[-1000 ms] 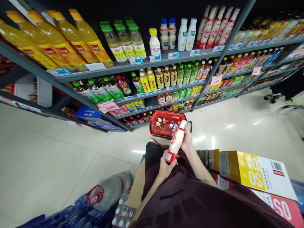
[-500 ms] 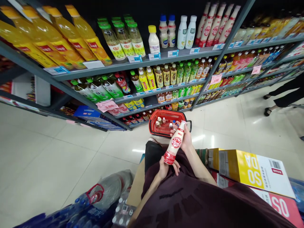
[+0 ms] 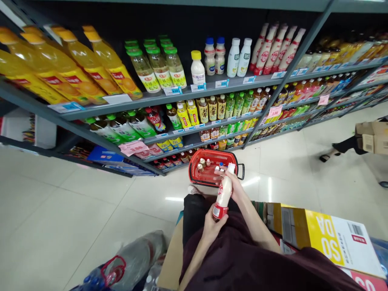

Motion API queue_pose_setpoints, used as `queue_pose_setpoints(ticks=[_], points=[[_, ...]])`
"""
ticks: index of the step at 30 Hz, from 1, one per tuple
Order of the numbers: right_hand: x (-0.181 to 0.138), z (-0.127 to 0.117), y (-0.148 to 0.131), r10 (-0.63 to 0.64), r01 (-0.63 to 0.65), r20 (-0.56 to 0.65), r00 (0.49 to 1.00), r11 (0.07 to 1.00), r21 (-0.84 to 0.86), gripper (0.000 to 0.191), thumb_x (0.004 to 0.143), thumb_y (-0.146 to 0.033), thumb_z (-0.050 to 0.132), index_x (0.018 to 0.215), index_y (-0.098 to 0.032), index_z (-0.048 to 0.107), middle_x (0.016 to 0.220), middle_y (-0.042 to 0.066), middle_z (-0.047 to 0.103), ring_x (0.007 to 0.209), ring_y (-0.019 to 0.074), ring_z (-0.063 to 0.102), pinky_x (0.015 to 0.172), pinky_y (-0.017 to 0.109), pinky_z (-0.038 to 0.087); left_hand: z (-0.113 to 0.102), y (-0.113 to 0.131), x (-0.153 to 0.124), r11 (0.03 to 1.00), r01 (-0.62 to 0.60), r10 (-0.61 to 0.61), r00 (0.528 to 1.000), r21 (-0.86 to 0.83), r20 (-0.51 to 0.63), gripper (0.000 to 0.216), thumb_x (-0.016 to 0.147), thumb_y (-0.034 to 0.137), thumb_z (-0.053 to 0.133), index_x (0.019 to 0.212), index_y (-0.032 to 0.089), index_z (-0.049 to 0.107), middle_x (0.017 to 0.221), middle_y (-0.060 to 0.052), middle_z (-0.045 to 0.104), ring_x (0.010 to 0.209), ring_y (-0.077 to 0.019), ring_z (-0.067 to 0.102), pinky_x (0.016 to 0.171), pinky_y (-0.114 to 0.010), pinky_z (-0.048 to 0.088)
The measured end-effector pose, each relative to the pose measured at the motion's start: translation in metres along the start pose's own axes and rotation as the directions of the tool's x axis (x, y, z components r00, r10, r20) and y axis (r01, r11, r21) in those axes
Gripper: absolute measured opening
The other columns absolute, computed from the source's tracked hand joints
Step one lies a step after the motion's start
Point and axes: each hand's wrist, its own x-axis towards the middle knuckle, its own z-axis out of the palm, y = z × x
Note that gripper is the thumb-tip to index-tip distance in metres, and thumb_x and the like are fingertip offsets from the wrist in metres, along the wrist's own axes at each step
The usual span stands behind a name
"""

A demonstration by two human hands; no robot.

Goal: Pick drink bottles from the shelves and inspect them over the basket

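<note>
I hold a slim white drink bottle (image 3: 224, 192) with a red band at its base, tilted in front of my lap. My right hand (image 3: 235, 184) is wrapped round its upper part near the cap. My left hand (image 3: 212, 224) cups and grips the red bottom end. Just beyond the bottle a red shopping basket (image 3: 209, 169) sits on the floor with several small bottles inside. Matching white-and-red bottles (image 3: 274, 48) stand on the upper shelf at the right.
Grey shelving (image 3: 182, 97) full of drinks runs across the back. Yellow and red cartons (image 3: 330, 238) lie at my right, a shrink-wrapped pack of water bottles (image 3: 127, 262) at my lower left. Another person's foot (image 3: 329, 155) and cardboard boxes (image 3: 371, 137) are at the far right.
The bottle has turned in my hands, its round red logo now facing away. The view shifted down slightly. The person at the far right has walked on, and boxes now show.
</note>
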Motion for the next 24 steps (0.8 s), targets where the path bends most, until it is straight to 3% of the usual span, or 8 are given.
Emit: queue_pose_setpoints(ticks=[3, 6, 9, 14, 16, 19, 22, 24], points=[[0.036, 0.009, -0.004, -0.007, 0.005, -0.022, 1.0, 0.995, -0.101, 0.028, 0.082, -0.03, 0.08, 0.105, -0.02, 0.067, 0.099, 0.007, 0.08, 0.08, 0.0204, 0.077, 0.068, 0.03, 0.062, -0.005, 0.01, 0.033, 0.989, -0.002, 0.032, 0.98, 0.148, -0.197, 0.062, 0.077, 0.042, 0.078, 0.13, 0.018, 0.058, 0.124, -0.013, 0.072, 0.111, -0.0285, 0.07, 0.098, -0.042, 0.057], [0.078, 0.027, -0.009, 0.036, -0.046, -0.061, 0.998, 0.984, -0.174, 0.028, 0.079, -0.031, 0.083, 0.098, -0.018, 0.067, 0.093, 0.007, 0.079, 0.072, 0.0192, 0.076, 0.066, 0.029, 0.062, -0.014, 0.026, 0.069, 0.984, 0.031, 0.01, 0.974, 0.176, -0.228, 0.063, 0.08, 0.044, 0.076, 0.134, 0.018, 0.056, 0.127, -0.014, 0.071, 0.116, -0.0309, 0.069, 0.103, -0.046, 0.055], [0.119, 0.058, -0.021, 0.093, -0.106, -0.071, 0.993, 0.972, -0.21, 0.03, 0.078, -0.033, 0.084, 0.097, -0.017, 0.066, 0.089, 0.007, 0.079, 0.067, 0.0186, 0.076, 0.065, 0.029, 0.062, -0.03, 0.057, 0.099, 0.992, 0.091, -0.076, 0.982, 0.081, -0.172, 0.064, 0.085, 0.051, 0.071, 0.137, 0.018, 0.054, 0.132, -0.016, 0.068, 0.121, -0.0322, 0.067, 0.102, -0.045, 0.056], [0.168, 0.122, -0.048, 0.123, -0.126, -0.029, 0.992, 0.984, -0.129, 0.031, 0.08, -0.034, 0.081, 0.102, -0.02, 0.064, 0.087, 0.004, 0.078, 0.067, 0.0191, 0.076, 0.06, 0.029, 0.062, -0.073, 0.136, 0.137, 0.991, 0.097, -0.101, 0.994, -0.091, -0.049, 0.054, 0.092, 0.06, 0.059, 0.127, 0.018, 0.063, 0.133, -0.013, 0.068, 0.127, -0.0311, 0.062, 0.11, -0.044, 0.049], [0.178, 0.147, -0.053, 0.129, -0.131, -0.035, 0.991, 0.99, -0.059, 0.033, 0.079, -0.035, 0.08, 0.104, -0.022, 0.062, 0.085, 0.003, 0.078, 0.068, 0.0202, 0.076, 0.058, 0.03, 0.062, -0.091, 0.165, 0.15, 0.972, 0.153, -0.143, 0.987, -0.181, 0.069, 0.056, 0.091, 0.063, 0.06, 0.123, 0.018, 0.066, 0.125, -0.013, 0.072, 0.12, -0.0316, 0.066, 0.104, -0.045, 0.053], [0.19, 0.18, -0.056, 0.102, -0.102, -0.064, 0.993, 0.995, 0.01, 0.032, 0.079, -0.039, 0.078, 0.1, -0.022, 0.062, 0.083, 0.003, 0.078, 0.069, 0.022, 0.076, 0.057, 0.031, 0.063, -0.113, 0.201, 0.166, 0.923, 0.275, -0.196, 0.937, -0.267, 0.287, 0.063, 0.087, 0.067, 0.061, 0.125, 0.017, 0.063, 0.113, -0.014, 0.074, 0.103, -0.0317, 0.073, 0.088, -0.045, 0.06], [0.201, 0.21, -0.059, 0.036, -0.036, -0.093, 0.995, 0.999, -0.002, 0.029, 0.081, -0.043, 0.077, 0.096, -0.021, 0.063, 0.082, 0.003, 0.078, 0.072, 0.0226, 0.077, 0.058, 0.032, 0.064, -0.133, 0.228, 0.18, 0.941, 0.281, -0.206, 0.919, -0.191, 0.336, 0.064, 0.088, 0.066, 0.062, 0.13, 0.017, 0.059, 0.113, -0.015, 0.074, 0.098, -0.0304, 0.074, 0.081, -0.042, 0.061], [0.208, 0.226, -0.065, -0.015, 0.008, -0.118, 0.993, 0.998, -0.058, 0.029, 0.084, -0.045, 0.076, 0.095, -0.02, 0.065, 0.081, 0.004, 0.078, 0.073, 0.0226, 0.077, 0.06, 0.031, 0.063, -0.144, 0.242, 0.19, 0.981, 0.185, -0.163, 0.949, -0.057, 0.271, 0.061, 0.09, 0.062, 0.063, 0.132, 0.019, 0.059, 0.123, -0.014, 0.072, 0.11, -0.0303, 0.07, 0.092, -0.044, 0.059]])
